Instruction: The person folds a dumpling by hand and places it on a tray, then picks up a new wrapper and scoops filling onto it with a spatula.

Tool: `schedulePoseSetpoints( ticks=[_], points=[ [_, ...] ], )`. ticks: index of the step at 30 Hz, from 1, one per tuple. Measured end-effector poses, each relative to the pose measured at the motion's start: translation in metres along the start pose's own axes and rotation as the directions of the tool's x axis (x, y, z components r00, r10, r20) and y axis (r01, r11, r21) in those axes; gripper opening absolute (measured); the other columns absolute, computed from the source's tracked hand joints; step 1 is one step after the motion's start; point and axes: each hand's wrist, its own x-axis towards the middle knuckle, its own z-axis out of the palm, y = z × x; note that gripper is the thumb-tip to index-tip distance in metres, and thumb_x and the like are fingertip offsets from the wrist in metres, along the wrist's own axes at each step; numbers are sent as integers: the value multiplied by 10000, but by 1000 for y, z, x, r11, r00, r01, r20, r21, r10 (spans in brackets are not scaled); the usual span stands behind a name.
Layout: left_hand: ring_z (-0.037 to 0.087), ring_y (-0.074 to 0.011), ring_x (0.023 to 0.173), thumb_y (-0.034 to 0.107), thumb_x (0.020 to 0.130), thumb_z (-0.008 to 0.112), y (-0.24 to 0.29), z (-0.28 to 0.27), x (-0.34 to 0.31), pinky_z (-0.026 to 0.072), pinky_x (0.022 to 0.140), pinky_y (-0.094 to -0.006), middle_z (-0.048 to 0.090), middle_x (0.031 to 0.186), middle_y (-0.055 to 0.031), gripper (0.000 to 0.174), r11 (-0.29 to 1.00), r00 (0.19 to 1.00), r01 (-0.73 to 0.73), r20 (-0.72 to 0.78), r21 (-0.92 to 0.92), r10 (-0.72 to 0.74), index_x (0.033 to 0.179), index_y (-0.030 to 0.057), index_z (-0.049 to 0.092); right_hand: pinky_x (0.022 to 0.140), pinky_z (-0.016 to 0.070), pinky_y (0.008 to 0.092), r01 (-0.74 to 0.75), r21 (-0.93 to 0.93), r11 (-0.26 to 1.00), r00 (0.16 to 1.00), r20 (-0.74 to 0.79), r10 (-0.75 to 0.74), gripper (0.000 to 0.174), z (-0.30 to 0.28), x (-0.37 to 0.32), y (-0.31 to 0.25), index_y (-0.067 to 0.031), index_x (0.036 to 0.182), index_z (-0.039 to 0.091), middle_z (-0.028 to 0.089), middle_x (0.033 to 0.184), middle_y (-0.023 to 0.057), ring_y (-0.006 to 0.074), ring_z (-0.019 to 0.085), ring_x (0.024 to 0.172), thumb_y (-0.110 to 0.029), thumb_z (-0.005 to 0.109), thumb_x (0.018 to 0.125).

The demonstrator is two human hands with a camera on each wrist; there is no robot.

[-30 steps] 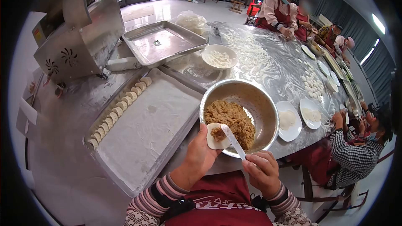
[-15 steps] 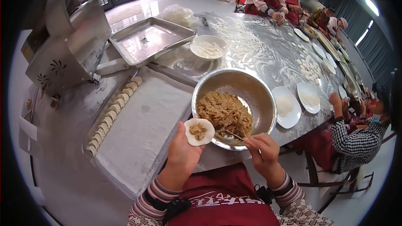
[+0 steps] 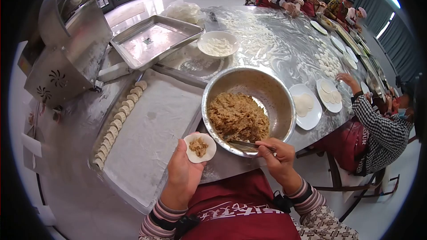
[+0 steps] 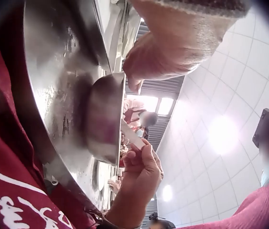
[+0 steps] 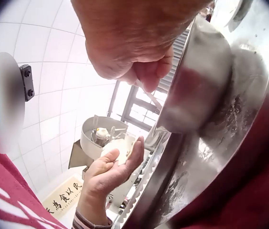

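My left hand (image 3: 183, 173) holds a round dumpling wrapper (image 3: 209, 152) at the front of the table, with a small lump of meat filling (image 3: 198, 147) in its middle. The right wrist view shows that wrapper (image 5: 130, 149) cupped between thumb and fingers. My right hand (image 3: 279, 159) grips a thin flat spatula (image 3: 244, 143) over the near rim of a large steel bowl (image 3: 282, 95). Its tip reaches the mound of brown filling (image 3: 238, 113) in the bowl. In the left wrist view the spatula (image 4: 133, 137) slants from my right fingers toward the bowl's rim.
To the left lies a lined tray (image 3: 151, 120) with a row of folded dumplings (image 3: 118, 123) along its far-left side. Behind stand a bare metal tray (image 3: 155, 40), a flour bowl (image 3: 218, 44) and a steel machine (image 3: 66, 58). Plates of wrappers (image 3: 307, 111) are at right, near a seated person (image 3: 378, 120).
The spatula has left the wrapper and moved down into the bowl's filling. My left hand has drawn back from the bowl to the left with the filled wrapper. The head view has shifted.
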Motion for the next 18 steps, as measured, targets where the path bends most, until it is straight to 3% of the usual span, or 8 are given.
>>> schedulePoseSetpoints(
  ticks=[6, 11, 18],
  points=[
    [532, -290, 1122, 377, 1002, 337, -25, -20, 3, 406, 977, -447, 551, 1197, -154, 453, 999, 997, 48, -56, 22, -46, 1219, 1, 466, 561, 459, 219, -98, 95, 991, 988, -106, 108, 108, 10, -7, -11, 43, 926, 674, 647, 735, 87, 115, 604, 619, 18, 600, 852],
    [529, -267, 1132, 377, 1000, 351, -34, -18, 7, 405, 983, -436, 548, 1210, -142, 440, 995, 995, 104, 6, 3, -104, 1208, 8, 471, 558, 472, 226, -2, -17, 1000, 993, -115, 0, 121, 16, -11, -20, 54, 940, 668, 654, 724, 102, 132, 627, 624, 22, 607, 839],
    [549, -221, 1095, 332, 1008, 366, -37, -11, 16, 431, 958, -390, 564, 1175, -124, 404, 994, 991, 83, 109, -72, -75, 1195, -10, 476, 569, 481, 246, 77, 53, 996, 992, -105, -72, 147, 13, -18, -22, 48, 952, 662, 655, 725, 121, 164, 635, 631, 53, 614, 813]
  ],
)
